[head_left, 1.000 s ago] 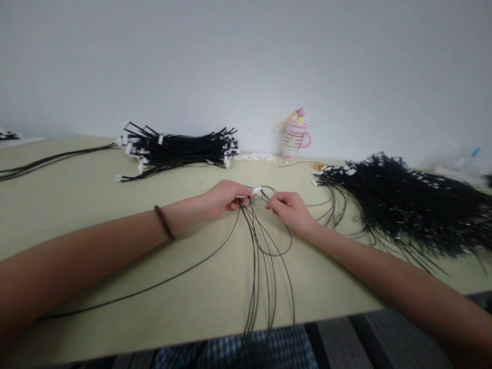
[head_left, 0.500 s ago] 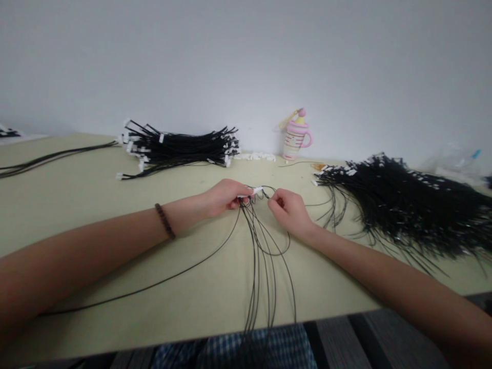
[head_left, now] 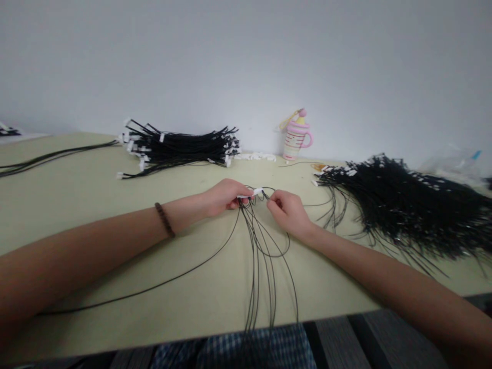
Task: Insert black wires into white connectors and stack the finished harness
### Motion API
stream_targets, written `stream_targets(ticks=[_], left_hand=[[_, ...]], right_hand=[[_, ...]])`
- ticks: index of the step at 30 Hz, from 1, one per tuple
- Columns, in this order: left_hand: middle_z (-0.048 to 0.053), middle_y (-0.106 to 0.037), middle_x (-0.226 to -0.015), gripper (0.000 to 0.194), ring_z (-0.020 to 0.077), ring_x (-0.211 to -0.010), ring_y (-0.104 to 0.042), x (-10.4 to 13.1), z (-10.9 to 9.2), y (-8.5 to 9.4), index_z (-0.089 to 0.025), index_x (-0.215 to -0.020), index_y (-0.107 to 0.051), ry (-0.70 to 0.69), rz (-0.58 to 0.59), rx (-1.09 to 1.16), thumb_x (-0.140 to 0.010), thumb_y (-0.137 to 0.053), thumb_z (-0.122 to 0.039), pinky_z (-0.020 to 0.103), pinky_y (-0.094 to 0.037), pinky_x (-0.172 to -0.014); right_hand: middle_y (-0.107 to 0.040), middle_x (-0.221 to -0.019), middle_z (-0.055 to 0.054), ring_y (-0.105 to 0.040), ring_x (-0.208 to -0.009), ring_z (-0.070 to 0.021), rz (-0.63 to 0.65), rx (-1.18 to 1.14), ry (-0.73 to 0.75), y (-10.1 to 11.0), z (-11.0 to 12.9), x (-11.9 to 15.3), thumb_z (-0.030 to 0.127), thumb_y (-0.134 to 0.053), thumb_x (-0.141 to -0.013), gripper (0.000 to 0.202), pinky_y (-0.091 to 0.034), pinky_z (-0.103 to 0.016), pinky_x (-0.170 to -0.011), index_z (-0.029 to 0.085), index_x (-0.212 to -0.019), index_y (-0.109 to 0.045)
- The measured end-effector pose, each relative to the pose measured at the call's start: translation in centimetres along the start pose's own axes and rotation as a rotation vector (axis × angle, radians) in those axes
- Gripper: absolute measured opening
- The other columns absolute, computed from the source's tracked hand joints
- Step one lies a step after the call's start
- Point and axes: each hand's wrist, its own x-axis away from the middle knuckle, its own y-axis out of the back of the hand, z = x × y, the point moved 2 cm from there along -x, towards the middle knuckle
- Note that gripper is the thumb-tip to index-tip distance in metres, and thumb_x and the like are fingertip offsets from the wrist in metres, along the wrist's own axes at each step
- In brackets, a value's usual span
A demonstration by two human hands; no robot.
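Between the fingers of my left hand (head_left: 226, 196) is a white plastic connector (head_left: 258, 191), its right end sticking out past the thumb. Several thin black wires (head_left: 254, 256) run from it, hanging over the table's front edge, while one curves away to the left. Just to the right, my right hand (head_left: 286, 207) is closed in a pinch on a black wire close to the connector's right end. The wire's tip is too small to make out.
Bundled black cables with white connectors (head_left: 180, 146) lie at the back left. Small white connectors (head_left: 255, 156) and a pink striped cup (head_left: 295, 139) are by the wall. A large heap of black wires (head_left: 411, 205) covers the right side of the table (head_left: 184, 318).
Both hands stay nearly in place. My right hand has shifted very slightly, and the hanging wires have swayed a little to the right.
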Motion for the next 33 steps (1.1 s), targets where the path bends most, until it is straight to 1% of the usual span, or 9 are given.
stream_targets(ticks=[5, 8, 12, 14, 16, 20, 26, 30, 33], left_hand=[[0.000, -0.047, -0.054, 0.013, 0.0059, -0.046, -0.037, 0.0, -0.1, 0.0, -0.010, -0.064, -0.061, -0.023, 0.021, -0.043, -0.066, -0.059, -0.022, 0.020, -0.017, -0.039], [0.000, -0.048, -0.055, 0.014, 0.0059, -0.045, -0.036, 0.2, -0.2, -0.1, -0.010, -0.064, -0.060, -0.036, 0.048, -0.075, -0.065, -0.060, -0.024, 0.020, -0.017, -0.039], [0.001, -0.048, -0.056, 0.014, 0.0062, -0.047, -0.038, 0.5, -0.2, -0.3, -0.011, -0.064, -0.060, -0.057, 0.106, -0.090, -0.064, -0.060, -0.025, 0.020, -0.017, -0.039], [0.001, -0.048, -0.056, 0.015, 0.0065, -0.048, -0.039, 0.6, -0.2, -0.3, -0.011, -0.064, -0.060, -0.070, 0.129, -0.098, -0.064, -0.060, -0.026, 0.020, -0.018, -0.039], [0.000, -0.048, -0.056, 0.015, 0.0065, -0.048, -0.039, 0.6, -0.2, -0.3, -0.012, -0.064, -0.060, -0.079, 0.142, -0.104, -0.065, -0.059, -0.027, 0.020, -0.019, -0.040], [0.000, -0.049, -0.056, 0.014, 0.0066, -0.048, -0.039, 0.6, -0.1, -0.3, -0.012, -0.065, -0.060, -0.083, 0.154, -0.109, -0.064, -0.059, -0.027, 0.020, -0.019, -0.040], [0.000, -0.050, -0.056, 0.013, 0.0068, -0.048, -0.039, 0.7, -0.2, -0.4, -0.012, -0.066, -0.061, -0.057, 0.161, -0.121, -0.063, -0.058, -0.024, 0.020, -0.019, -0.041], [0.000, -0.050, -0.057, 0.012, 0.0065, -0.048, -0.040, 0.7, -0.2, -0.3, -0.012, -0.067, -0.061, -0.077, 0.143, -0.098, -0.064, -0.058, -0.024, 0.019, -0.021, -0.041], [0.000, -0.049, -0.056, 0.013, 0.0065, -0.047, -0.039, 0.4, -0.2, -0.1, -0.012, -0.067, -0.061, -0.077, 0.093, -0.047, -0.064, -0.059, -0.024, 0.019, -0.021, -0.040]], right_hand=[[-0.049, -0.057, 0.000, -0.043, -0.056, -0.0110, 0.007, 0.041, 0.052, 0.1, 0.4, 0.1, 0.018, -0.044, -0.074, 0.015, -0.029, -0.023, -0.053, 0.016, -0.060, -0.050], [-0.048, -0.062, -0.001, -0.044, -0.063, -0.0131, -0.027, 0.086, 0.127, 0.2, 0.6, 0.2, 0.019, -0.044, -0.076, 0.016, -0.033, -0.025, -0.059, 0.016, -0.061, -0.049], [-0.049, -0.084, -0.007, -0.048, -0.085, -0.0163, -0.093, 0.036, 0.242, 0.2, 0.7, 0.4, 0.018, -0.047, -0.075, 0.014, -0.039, -0.029, -0.077, 0.016, -0.062, -0.050], [-0.048, -0.097, -0.009, -0.047, -0.095, -0.0172, -0.098, -0.025, 0.283, 0.1, 0.7, 0.4, 0.017, -0.049, -0.073, 0.013, -0.039, -0.030, -0.084, 0.016, -0.060, -0.049], [-0.049, -0.104, -0.009, -0.048, -0.099, -0.0174, -0.073, -0.078, 0.319, 0.1, 0.8, 0.5, 0.015, -0.049, -0.072, 0.012, -0.039, -0.031, -0.086, 0.017, -0.060, -0.048], [-0.054, -0.097, -0.008, -0.052, -0.089, -0.0151, -0.010, -0.127, 0.354, 0.1, 1.0, 0.4, 0.014, -0.046, -0.074, 0.012, -0.042, -0.028, -0.077, 0.017, -0.062, -0.047], [-0.054, -0.094, -0.008, -0.051, -0.086, -0.0144, -0.017, -0.113, 0.380, 0.1, 1.1, 0.4, 0.014, -0.044, -0.077, 0.013, -0.042, -0.027, -0.074, 0.017, -0.064, -0.047], [-0.054, -0.092, -0.007, -0.052, -0.085, -0.0141, -0.059, -0.147, 0.356, 0.0, 1.0, 0.4, 0.014, -0.048, -0.075, 0.012, -0.042, -0.026, -0.075, 0.016, -0.063, -0.050], [-0.049, -0.098, -0.008, -0.049, -0.088, -0.0155, -0.142, -0.105, 0.313, 0.4, 0.5, 0.2, 0.018, -0.052, -0.076, 0.011, -0.042, -0.030, -0.080, 0.015, -0.066, -0.056]])
